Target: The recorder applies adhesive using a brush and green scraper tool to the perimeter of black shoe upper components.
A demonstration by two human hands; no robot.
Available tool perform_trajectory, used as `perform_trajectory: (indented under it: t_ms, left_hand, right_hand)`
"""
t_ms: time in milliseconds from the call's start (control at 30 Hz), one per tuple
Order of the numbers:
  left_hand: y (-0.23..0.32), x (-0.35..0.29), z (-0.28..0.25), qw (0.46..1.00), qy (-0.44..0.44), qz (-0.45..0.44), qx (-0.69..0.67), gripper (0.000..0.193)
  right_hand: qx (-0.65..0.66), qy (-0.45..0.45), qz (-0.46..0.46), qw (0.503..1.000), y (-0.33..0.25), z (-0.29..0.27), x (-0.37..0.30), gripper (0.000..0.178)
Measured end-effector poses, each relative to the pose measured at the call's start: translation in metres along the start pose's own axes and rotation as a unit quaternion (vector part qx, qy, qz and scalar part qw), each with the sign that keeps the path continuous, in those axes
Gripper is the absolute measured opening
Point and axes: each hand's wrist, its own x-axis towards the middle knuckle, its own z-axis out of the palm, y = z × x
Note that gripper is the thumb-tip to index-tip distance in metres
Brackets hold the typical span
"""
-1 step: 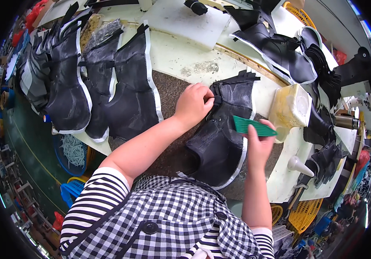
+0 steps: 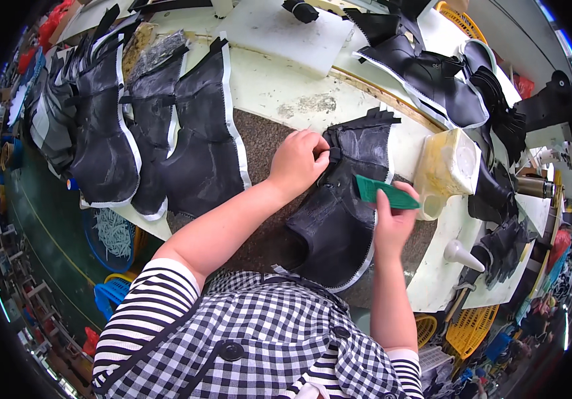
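Observation:
A black boot upper (image 2: 339, 229) with a white-taped edge lies spread before me, its surface streaked with pale smears. My left hand (image 2: 301, 157) is closed in a pinch on its left edge, by a small black strap; the fingertips are partly hidden. A ribbed green plastic scraper (image 2: 372, 190) is gripped in my right hand (image 2: 394, 216), between thumb and fingers. Its wide end is at the upper's right half; whether it touches the surface, I cannot tell. Under the upper lies a brown speckled mat (image 2: 259, 143).
Several similar black uppers (image 2: 204, 126) lie at the left, with more black pieces (image 2: 432, 73) at the far right. A glue-stained, yellowish plastic container (image 2: 447, 169) stands right of my right hand. Nearer are a white cone-shaped piece (image 2: 462, 255) and a hammer (image 2: 460, 302). A white board (image 2: 286, 33) lies behind.
My right hand and the green scraper have shifted slightly left over the boot upper. My left hand stays in the same place.

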Motion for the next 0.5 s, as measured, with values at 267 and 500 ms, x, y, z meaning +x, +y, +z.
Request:
perform_trajectory:
  t_ms: [267,500]
  left_hand:
    - [-0.006,-0.005,0.014,0.966,-0.009,-0.169,-0.194,0.012]
    - [-0.004,-0.006,0.025,0.928,-0.003,-0.200,-0.315,0.015]
  right_hand:
    - [-0.323,-0.316,-0.380,0.807,0.014,0.017,-0.029,0.034]
    - [-0.301,-0.138,-0.316,0.889,0.024,0.023,-0.005,0.031]
